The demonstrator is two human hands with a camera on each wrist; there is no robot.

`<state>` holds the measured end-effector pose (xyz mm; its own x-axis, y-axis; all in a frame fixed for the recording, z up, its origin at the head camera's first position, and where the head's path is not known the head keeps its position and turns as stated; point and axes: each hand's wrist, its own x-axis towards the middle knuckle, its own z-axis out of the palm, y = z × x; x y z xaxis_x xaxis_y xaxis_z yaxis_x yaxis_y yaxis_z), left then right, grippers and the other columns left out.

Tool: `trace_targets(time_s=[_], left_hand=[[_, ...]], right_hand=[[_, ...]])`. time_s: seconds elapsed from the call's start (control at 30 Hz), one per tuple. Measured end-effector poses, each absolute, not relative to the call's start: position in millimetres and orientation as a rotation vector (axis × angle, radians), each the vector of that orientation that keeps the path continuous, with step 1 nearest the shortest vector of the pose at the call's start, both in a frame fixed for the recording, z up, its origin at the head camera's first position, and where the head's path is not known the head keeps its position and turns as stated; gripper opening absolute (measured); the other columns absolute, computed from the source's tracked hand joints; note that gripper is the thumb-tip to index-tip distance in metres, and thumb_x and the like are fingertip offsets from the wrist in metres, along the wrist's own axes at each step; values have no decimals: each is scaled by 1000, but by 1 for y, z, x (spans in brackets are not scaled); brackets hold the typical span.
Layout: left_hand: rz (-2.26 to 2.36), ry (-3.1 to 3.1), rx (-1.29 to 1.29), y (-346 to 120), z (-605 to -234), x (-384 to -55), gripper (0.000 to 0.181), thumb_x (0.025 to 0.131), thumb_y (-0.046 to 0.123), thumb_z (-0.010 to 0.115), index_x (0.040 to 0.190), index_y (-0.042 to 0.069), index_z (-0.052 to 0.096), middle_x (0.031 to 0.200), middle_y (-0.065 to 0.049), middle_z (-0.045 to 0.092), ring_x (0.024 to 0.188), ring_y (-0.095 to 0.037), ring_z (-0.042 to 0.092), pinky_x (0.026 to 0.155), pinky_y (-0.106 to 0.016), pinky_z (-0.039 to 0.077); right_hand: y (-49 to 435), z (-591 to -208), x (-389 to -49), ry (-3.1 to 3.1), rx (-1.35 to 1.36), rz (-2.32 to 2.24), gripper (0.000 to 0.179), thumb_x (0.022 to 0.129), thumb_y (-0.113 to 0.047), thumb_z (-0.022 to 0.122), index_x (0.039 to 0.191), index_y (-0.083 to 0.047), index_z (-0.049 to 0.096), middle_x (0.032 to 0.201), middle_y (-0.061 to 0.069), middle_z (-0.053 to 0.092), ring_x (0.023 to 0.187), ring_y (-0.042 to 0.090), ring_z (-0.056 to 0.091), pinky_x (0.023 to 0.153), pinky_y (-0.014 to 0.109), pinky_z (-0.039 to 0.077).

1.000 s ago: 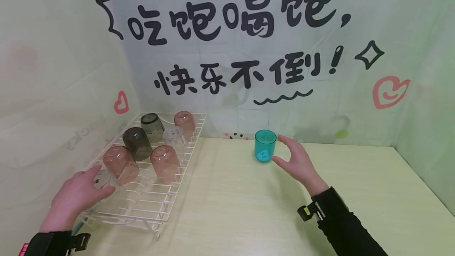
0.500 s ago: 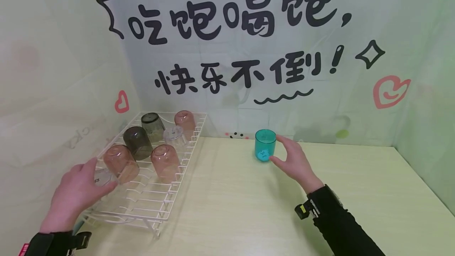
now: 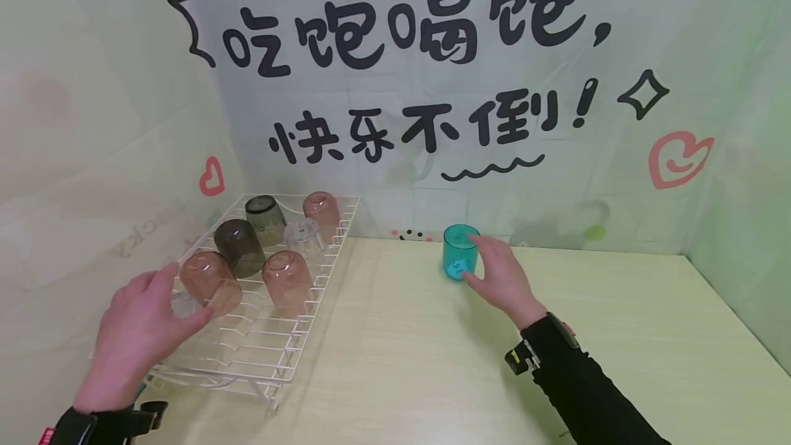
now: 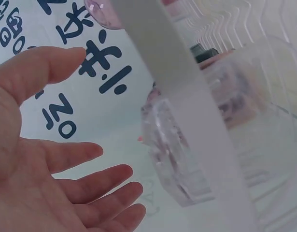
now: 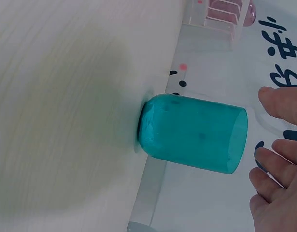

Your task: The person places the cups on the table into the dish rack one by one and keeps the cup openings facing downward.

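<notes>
A teal see-through cup [image 3: 459, 263] stands upright on the table near the back wall. My right hand [image 3: 507, 280] is at its right side, thumb and fingers spread apart and overlapping its edge in the head view. The right wrist view shows that hand [image 5: 278, 179] by the cup's rim, with a gap between them. Over the rack's near left part is my left hand [image 3: 139, 325], fingers spread. Beside it a clear cup [image 3: 184, 304] sits upside down on the rack, partly hidden by the hand. In the left wrist view the fingers are apart from the clear cup [image 4: 172, 150].
The white wire rack [image 3: 266, 356] at the left bears several upturned cups: a pink cup [image 3: 213, 287] close by the left hand, another pink cup [image 3: 288, 283], dark grey cups [image 3: 238, 249] and a clear cup [image 3: 305, 235] farther back. A printed cloth [image 3: 395, 204] hangs behind the table.
My right hand has moved left, nearer the teal cup. The left hand has shifted a little right and forward, covering more of the clear cup. The cups have stayed in place.
</notes>
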<state>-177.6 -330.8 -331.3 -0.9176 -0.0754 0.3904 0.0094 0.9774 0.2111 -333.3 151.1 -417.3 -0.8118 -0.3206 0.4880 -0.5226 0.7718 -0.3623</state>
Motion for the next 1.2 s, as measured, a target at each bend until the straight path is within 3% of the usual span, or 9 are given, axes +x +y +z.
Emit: trace_targets(time_s=[0.23,0.53,0.7,0.77,0.9,1.2], left_hand=[[-333,-2661,-11,-317,-325,-174,84,70,58,65,128,2,40,114,-31,44,99,-50,41,73,-62,35],[-335,-2576,-115,-295,-321,-170,69,63,37,75,119,9,46,109,-26,47,96,-45,44,71,-59,37],[-313,-2505,-214,-285,-320,-171,59,58,33,76,106,12,49,96,-12,51,84,-34,47,64,-48,39],[-300,-2461,-260,-282,-322,-170,61,57,33,77,106,9,50,98,-12,52,85,-34,48,66,-48,40],[-288,-2466,-265,-276,-326,-169,80,57,35,77,122,0,45,114,-22,48,100,-42,46,77,-56,38],[-280,-2526,-248,-265,-330,-168,84,59,38,76,126,0,42,112,-23,47,100,-41,46,77,-56,39]], right_hand=[[143,-418,-339,-2599,639,648,68,76,-30,69,132,-6,38,130,16,43,122,32,34,100,43,29],[135,-422,-344,-2612,634,614,68,75,-29,70,131,-6,39,129,15,44,121,32,35,98,44,32],[134,-423,-349,-2604,652,557,67,75,-30,70,130,-6,40,128,15,45,119,33,37,98,44,32],[133,-423,-350,-2598,663,538,68,75,-29,70,131,-6,40,128,15,45,119,33,37,98,44,32],[132,-425,-353,-2590,678,489,69,74,-28,70,131,-5,39,127,16,46,118,34,37,98,44,31],[131,-428,-354,-2573,722,405,70,74,-25,71,131,-3,38,127,18,46,121,34,37,101,42,28]])
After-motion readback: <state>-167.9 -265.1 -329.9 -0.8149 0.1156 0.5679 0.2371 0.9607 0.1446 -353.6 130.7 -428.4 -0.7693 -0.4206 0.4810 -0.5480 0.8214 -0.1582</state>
